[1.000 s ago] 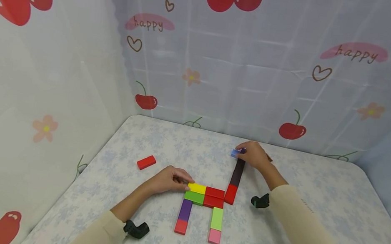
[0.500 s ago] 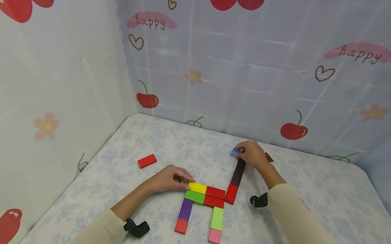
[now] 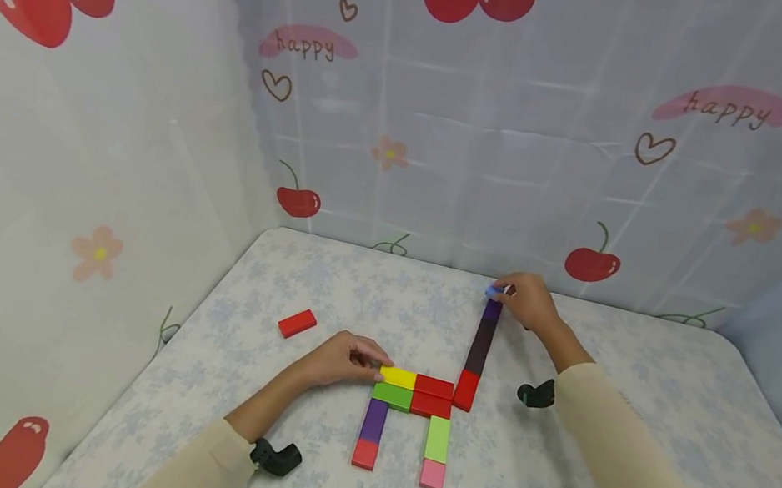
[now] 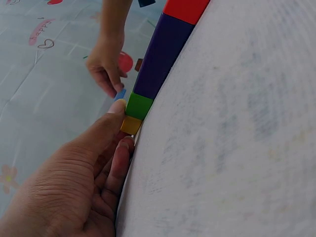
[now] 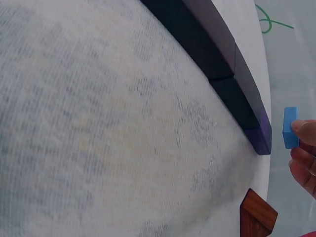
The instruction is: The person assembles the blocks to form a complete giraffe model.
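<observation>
In the head view my right hand (image 3: 532,301) pinches a light blue block (image 3: 493,292) at the far end of a slanting row. That row has a red block (image 3: 465,390) nearest, dark blocks (image 3: 480,345) in the middle and a purple block (image 3: 493,309) at the top. The right wrist view shows the blue block (image 5: 290,127) between thumb and fingers, just past the purple end (image 5: 262,136). My left hand (image 3: 337,361) pinches the left end of a yellow block (image 3: 398,377), which lies against a green block (image 3: 392,397) and red blocks (image 3: 432,395).
Below the coloured body, a purple block (image 3: 374,420) with a red one and a light green block (image 3: 438,438) with a pink one form two legs. A loose red block (image 3: 297,323) lies at left. A brown wooden block (image 5: 258,217) sits near the right hand. A patterned curtain (image 3: 449,160) hangs behind.
My right hand has moved the blue block back and slightly right, from beside the row's top to its far end, uncovering the purple block. My left hand stays at the yellow block.
</observation>
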Motion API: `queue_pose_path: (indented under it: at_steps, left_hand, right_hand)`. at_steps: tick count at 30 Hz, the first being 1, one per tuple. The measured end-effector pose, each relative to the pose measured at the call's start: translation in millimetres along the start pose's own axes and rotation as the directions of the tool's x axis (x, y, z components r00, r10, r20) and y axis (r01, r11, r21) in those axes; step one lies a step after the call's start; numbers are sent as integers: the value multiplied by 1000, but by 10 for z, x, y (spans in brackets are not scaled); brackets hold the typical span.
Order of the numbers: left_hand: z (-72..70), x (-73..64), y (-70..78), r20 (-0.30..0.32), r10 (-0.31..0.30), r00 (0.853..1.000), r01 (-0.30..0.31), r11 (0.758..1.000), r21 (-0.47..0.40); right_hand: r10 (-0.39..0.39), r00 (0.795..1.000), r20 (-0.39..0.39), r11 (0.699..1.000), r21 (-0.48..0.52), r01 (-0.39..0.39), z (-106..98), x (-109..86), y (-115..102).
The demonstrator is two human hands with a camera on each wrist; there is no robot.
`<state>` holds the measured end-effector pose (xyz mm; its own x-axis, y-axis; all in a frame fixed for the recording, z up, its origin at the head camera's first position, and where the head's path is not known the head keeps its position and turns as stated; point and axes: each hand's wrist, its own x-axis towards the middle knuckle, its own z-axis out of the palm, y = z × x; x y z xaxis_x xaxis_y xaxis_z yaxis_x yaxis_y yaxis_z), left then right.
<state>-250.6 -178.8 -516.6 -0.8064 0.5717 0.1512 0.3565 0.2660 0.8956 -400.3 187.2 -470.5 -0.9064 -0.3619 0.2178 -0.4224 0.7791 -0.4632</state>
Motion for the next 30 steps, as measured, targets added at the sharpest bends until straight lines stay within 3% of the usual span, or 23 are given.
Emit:
queue_pose_path:
  at_steps: [13,20,30]
  left_hand:
    - [-9,8,-5,5,5,1000,-5,1000,-10]
    - [10,57,-286,32,4,999,-4,1000,13]
    - [-19,69,-297,27,22,999,-23,999,32]
  right_hand:
    - [30,999,-16,1000,0,-30,18,46,181]
    - [87,996,10,996,-3,-87,44,4,180]
    - [83,995,54,995,-54,-80,46,71,161]
